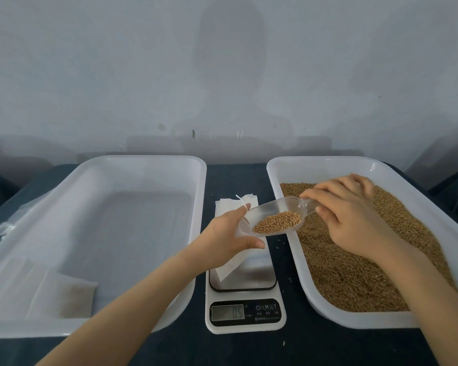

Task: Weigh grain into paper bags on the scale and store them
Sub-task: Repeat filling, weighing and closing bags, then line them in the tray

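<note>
Above scale (259, 272) | bag (229, 264) in left hand (226, 233) | grain scoop (275, 219) in right hand (354, 220)

paper bag (230, 262): partly behind scoop (275, 217) | scale (245, 299) button labels: unreadable

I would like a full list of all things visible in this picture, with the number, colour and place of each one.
left tray: one, white, left of the scale.
filled bags: two, it seems, whitish, near-left corner of left tray.
right tray: one, white, right of the scale.
grain: brown, in right tray; a little in the scoop.
scale: one, white, steel plate, between trays.
paper bag: one, white, on the scale.
scoop: one, clear, over the scale.
table: one, dark blue, beneath all.
left hand: holds the paper bag.
right hand: holds the scoop.
</note>
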Available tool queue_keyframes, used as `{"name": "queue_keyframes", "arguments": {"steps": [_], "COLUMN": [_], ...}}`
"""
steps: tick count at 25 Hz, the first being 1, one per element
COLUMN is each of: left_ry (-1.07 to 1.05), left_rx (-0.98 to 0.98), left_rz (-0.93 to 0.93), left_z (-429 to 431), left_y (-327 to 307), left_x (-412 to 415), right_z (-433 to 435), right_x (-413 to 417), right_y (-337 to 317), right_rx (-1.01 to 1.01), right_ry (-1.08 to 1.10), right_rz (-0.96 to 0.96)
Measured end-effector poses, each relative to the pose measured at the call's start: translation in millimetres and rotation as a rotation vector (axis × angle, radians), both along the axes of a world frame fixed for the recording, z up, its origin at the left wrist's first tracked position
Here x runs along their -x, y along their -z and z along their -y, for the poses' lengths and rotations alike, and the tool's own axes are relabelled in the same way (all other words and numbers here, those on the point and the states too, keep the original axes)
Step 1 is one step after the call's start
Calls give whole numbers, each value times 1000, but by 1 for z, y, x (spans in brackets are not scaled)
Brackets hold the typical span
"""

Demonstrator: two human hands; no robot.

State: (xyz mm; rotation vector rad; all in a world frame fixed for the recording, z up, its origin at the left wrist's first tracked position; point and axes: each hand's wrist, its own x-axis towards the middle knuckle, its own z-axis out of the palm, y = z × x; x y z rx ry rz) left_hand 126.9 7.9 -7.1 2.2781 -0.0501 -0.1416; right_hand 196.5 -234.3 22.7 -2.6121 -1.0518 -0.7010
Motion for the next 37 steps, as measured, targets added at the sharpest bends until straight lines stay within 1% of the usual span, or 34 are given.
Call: {"name": "queue_keyframes", "arguments": {"steps": [6, 10, 14, 20, 23, 28, 37], "left_ry": [60, 24, 48, 58, 34, 18, 3], "left_rx": [-34, -26, -32, -132, -131, -127, -54], "left_rz": [-33, 7, 39, 66, 97, 81, 87], "left_z": [5, 5, 6, 9, 12, 15, 10], "left_y": [0, 1, 2, 1, -1, -1, 0], "left_x": [2, 1, 2, -4, -8, -8, -4], "right_z": [-7, -10, -9, -9, -7, -11, -29], "right_x": [6, 10, 12, 14, 14, 14, 14], "right_y": [-1, -3, -12, -35, -44, -52, -68], "right_rx": [23, 60, 121, 232, 240, 289, 417], "right_ry": [-17, -32, -41, -59, -56, -61, -36], "right_rz": [35, 46, 45, 80, 112, 145, 125]}}
